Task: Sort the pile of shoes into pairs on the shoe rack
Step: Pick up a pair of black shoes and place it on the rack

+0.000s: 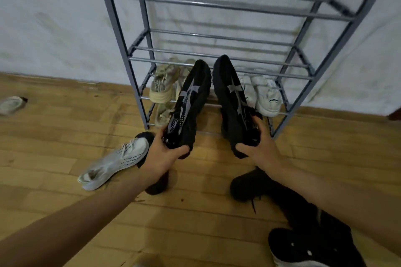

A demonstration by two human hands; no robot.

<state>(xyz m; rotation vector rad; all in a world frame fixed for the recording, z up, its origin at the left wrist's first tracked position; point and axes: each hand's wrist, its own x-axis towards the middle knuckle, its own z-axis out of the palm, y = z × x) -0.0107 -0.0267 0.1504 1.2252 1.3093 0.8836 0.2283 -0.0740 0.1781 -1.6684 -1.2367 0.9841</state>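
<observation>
- Nearest, at the lower right, a black shoe with white eyelets [312,249] lies on the wooden plank floor [206,230]; another dark laced shoe [249,186] sits just beyond it under the right forearm.
- A white knit sneaker [115,162] with speckled side stripes lies on its side on the floor, beside a black shoe [157,184] mostly hidden by the left arm.
- The left hand [162,156] has its grip closed around the heel of a black knit sneaker with a grey star [188,102], toe pointing up toward the rack.
- The right hand [260,147] has its grip closed around the heel of the matching black star sneaker [232,102], held parallel, close beside the first.
- The grey metal tube shoe rack [217,4] stands against a pale wall; its lower tier holds beige chunky sneakers [161,86] at left and white sneakers [263,95] at right.
- A pale shoe [10,104] lies far left, blurred.
</observation>
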